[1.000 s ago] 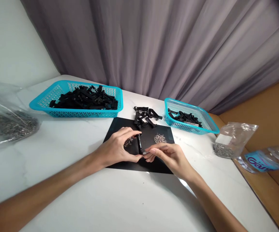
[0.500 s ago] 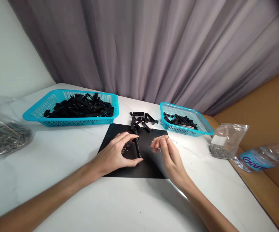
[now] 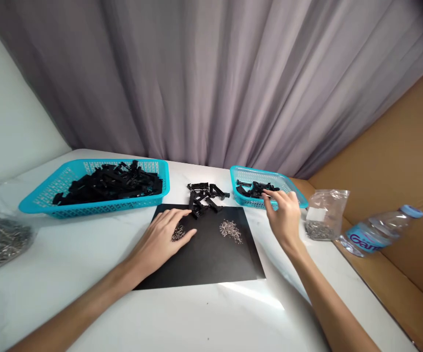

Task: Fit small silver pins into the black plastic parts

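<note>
My left hand (image 3: 165, 237) is over the left part of the black mat (image 3: 204, 266), thumb and fingers apart with nothing between them. Beside it, partly covered, is a pile of small metal pieces (image 3: 178, 233). A second metal pile (image 3: 231, 231) lies on the mat's right half. My right hand (image 3: 283, 215) reaches over the front edge of the right blue basket (image 3: 299, 196), its fingertips at the black parts (image 3: 257, 188) inside. Thumb and forefinger are parted, and no part shows between them. Several black parts (image 3: 206, 199) lie at the mat's back edge.
A larger blue basket (image 3: 104, 208) heaped with black parts stands at the left. Bags of metal pieces lie at the far left (image 3: 2, 244) and right (image 3: 321, 227). A water bottle (image 3: 380, 232) rests at the right; a grey curtain (image 3: 182, 88) hangs behind.
The black part has left my left hand, which is now open. My right hand has moved from above the mat to the right basket, its fingers parted. The view has shifted slightly.
</note>
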`<state>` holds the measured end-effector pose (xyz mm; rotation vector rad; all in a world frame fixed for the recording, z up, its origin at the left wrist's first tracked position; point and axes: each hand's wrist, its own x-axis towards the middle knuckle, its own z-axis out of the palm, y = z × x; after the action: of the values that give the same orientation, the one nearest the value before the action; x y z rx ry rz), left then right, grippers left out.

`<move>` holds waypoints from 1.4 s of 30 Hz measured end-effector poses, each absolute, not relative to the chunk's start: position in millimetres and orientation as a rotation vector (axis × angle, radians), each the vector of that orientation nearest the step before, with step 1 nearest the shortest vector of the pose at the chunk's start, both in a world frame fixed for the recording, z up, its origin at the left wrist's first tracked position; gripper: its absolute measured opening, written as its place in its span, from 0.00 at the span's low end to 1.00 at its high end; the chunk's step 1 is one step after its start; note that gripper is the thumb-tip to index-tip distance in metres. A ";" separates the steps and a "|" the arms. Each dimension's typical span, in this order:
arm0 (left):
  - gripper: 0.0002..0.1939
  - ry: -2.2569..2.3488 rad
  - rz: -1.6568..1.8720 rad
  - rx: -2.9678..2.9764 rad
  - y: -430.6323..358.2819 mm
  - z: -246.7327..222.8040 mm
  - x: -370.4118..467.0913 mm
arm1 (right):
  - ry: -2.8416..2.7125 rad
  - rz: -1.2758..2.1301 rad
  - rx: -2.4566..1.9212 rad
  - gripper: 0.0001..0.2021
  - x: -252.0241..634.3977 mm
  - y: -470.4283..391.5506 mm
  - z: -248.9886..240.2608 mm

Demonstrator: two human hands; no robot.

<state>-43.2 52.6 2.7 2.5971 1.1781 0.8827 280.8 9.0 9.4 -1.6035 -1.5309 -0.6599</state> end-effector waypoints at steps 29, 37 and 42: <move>0.16 1.568 0.725 2.428 127.7 21.9 2.8 | -2.279 -0.186 -1.378 0.13 223.2 -23.8 -10.9; 0.15 1.592 0.795 2.432 114.8 35.8 -4.8 | -1.964 0.205 -1.349 0.09 239.5 -17.3 -8.4; 0.16 1.432 0.933 2.388 90.8 42.9 -17.9 | -1.931 0.341 -1.384 0.12 246.3 -15.2 -0.6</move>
<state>-17.9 90.8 42.9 2.3883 1.4320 0.9326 246.3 -15.2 -0.6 -1.3841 -1.9314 0.3407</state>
